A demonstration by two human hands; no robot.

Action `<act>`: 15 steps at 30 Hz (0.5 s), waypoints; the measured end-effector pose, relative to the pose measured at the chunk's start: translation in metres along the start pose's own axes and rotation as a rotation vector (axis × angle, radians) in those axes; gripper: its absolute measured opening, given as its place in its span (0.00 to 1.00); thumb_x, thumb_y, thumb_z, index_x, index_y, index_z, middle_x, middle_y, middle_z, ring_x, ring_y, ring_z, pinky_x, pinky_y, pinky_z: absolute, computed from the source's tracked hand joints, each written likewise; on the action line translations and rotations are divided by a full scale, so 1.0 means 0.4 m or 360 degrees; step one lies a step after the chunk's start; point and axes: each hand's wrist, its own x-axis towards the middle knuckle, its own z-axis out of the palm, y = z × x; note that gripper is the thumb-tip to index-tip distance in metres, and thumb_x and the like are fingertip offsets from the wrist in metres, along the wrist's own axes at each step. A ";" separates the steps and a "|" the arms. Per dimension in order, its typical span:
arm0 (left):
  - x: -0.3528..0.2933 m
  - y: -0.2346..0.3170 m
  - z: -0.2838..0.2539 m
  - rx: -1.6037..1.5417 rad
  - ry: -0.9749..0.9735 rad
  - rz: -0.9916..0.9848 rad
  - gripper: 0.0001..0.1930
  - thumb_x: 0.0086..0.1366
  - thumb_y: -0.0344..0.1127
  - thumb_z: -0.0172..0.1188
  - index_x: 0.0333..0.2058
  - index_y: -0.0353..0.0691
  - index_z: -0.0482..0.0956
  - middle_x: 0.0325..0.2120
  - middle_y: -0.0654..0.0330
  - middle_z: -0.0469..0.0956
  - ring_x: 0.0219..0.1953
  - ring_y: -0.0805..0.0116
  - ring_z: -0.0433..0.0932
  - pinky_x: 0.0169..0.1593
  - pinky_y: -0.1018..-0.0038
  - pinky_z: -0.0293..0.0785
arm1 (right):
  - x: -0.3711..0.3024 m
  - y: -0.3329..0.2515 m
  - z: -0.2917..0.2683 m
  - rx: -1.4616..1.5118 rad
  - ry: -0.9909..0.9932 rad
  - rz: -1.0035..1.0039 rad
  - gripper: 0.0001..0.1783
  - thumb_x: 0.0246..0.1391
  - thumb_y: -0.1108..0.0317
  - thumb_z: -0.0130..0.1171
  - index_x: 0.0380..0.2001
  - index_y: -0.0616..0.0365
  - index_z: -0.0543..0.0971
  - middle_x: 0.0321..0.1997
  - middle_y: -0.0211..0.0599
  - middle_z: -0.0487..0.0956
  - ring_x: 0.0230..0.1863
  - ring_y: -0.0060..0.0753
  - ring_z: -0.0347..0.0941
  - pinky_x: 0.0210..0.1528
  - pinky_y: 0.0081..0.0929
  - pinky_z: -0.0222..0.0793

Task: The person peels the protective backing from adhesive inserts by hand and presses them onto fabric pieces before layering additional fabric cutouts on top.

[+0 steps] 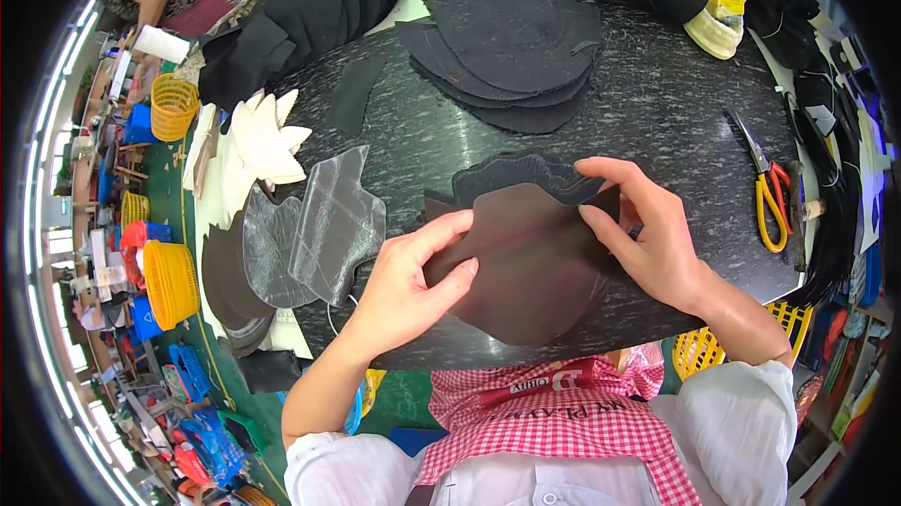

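Spanning L–R, curving bodywd: brn pc. [530,267]

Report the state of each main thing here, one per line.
Left hand: gripping left side of the brown piece
Right hand: gripping its right side
Brown piece: held, slightly bent
Wavy-edged black piece: partly covered by it
Black pieces: stacked unevenly
White pieces: fanned out
Scissors: lying on the table

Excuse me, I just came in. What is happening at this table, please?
A person holds a dark brown piece above the table, the left hand at its left edge and the right hand pinching its upper right. A black piece shows behind it. Stacked black pieces lie farther back.
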 end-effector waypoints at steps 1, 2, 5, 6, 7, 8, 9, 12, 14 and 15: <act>0.002 0.000 0.002 0.0000 -0.0006 -0.0013 0.22 0.56 0.28 0.61 0.50 0.30 0.71 0.41 0.48 0.78 0.41 0.63 0.79 0.47 0.73 0.72 | 0.005 0.003 0.001 -0.0033 -0.0036 0.0019 0.22 0.51 0.75 0.59 0.51 0.56 0.70 0.24 0.30 0.69 0.18 0.17 0.63 0.22 0.18 0.61; 0.005 0.001 0.003 -0.0006 -0.0007 0.0007 0.22 0.56 0.28 0.61 0.50 0.30 0.71 0.42 0.47 0.78 0.42 0.60 0.79 0.48 0.72 0.72 | 0.009 0.005 -0.001 -0.0026 -0.0040 0.0030 0.22 0.51 0.75 0.59 0.51 0.56 0.70 0.24 0.30 0.69 0.18 0.17 0.63 0.22 0.18 0.61; 0.010 0.011 0.007 -0.0021 -0.0003 -0.0033 0.21 0.56 0.28 0.61 0.50 0.31 0.71 0.43 0.46 0.78 0.43 0.57 0.79 0.48 0.70 0.73 | 0.021 0.006 -0.009 0.0014 -0.0063 0.0089 0.21 0.51 0.75 0.59 0.49 0.56 0.70 0.23 0.31 0.69 0.18 0.18 0.63 0.21 0.19 0.61; 0.012 0.014 0.009 -0.0029 0.0006 -0.0082 0.21 0.57 0.28 0.61 0.50 0.31 0.71 0.43 0.46 0.77 0.43 0.57 0.79 0.48 0.69 0.73 | 0.024 0.008 -0.012 0.0003 -0.0086 0.0112 0.20 0.51 0.74 0.59 0.49 0.56 0.70 0.24 0.32 0.70 0.18 0.20 0.64 0.22 0.20 0.62; 0.014 0.016 0.010 -0.0031 0.0002 -0.0086 0.21 0.57 0.28 0.61 0.50 0.31 0.71 0.43 0.46 0.77 0.43 0.57 0.79 0.48 0.69 0.73 | 0.028 0.008 -0.013 -0.0010 -0.0107 0.0132 0.20 0.51 0.74 0.58 0.49 0.56 0.70 0.25 0.33 0.71 0.18 0.21 0.65 0.22 0.21 0.63; 0.017 0.018 0.013 0.0042 0.0006 -0.0014 0.21 0.58 0.27 0.58 0.51 0.32 0.70 0.39 0.52 0.78 0.35 0.67 0.79 0.34 0.74 0.74 | 0.031 0.005 -0.013 -0.0010 -0.0108 0.0137 0.20 0.51 0.74 0.58 0.49 0.56 0.70 0.25 0.33 0.71 0.18 0.21 0.65 0.22 0.21 0.63; 0.020 0.021 0.015 0.0113 0.0011 0.0058 0.20 0.60 0.26 0.56 0.52 0.33 0.70 0.35 0.57 0.80 0.27 0.78 0.79 0.21 0.79 0.76 | 0.035 0.002 -0.012 -0.0083 -0.0107 0.0097 0.19 0.51 0.75 0.58 0.48 0.56 0.70 0.26 0.34 0.72 0.18 0.25 0.67 0.22 0.22 0.64; 0.020 0.032 0.014 0.0329 0.0034 0.0111 0.20 0.58 0.27 0.58 0.50 0.31 0.70 0.40 0.46 0.78 0.38 0.52 0.80 0.41 0.69 0.77 | 0.062 0.021 -0.008 -0.0480 0.0007 -0.0210 0.18 0.48 0.76 0.58 0.45 0.56 0.71 0.29 0.36 0.73 0.19 0.32 0.69 0.22 0.26 0.67; 0.025 0.022 0.018 0.0447 0.0086 0.0284 0.21 0.58 0.27 0.58 0.51 0.32 0.70 0.39 0.47 0.77 0.37 0.52 0.80 0.38 0.68 0.77 | 0.088 0.030 -0.035 -0.0788 0.0175 -0.0460 0.16 0.44 0.76 0.59 0.39 0.55 0.73 0.29 0.36 0.72 0.23 0.39 0.71 0.24 0.33 0.68; 0.024 0.017 0.020 0.0572 0.0121 0.0456 0.21 0.58 0.27 0.57 0.52 0.32 0.69 0.38 0.47 0.77 0.35 0.51 0.80 0.36 0.67 0.78 | 0.080 0.005 -0.032 -0.0564 -0.0019 -0.0646 0.15 0.43 0.75 0.60 0.38 0.54 0.74 0.29 0.35 0.71 0.26 0.39 0.71 0.26 0.33 0.69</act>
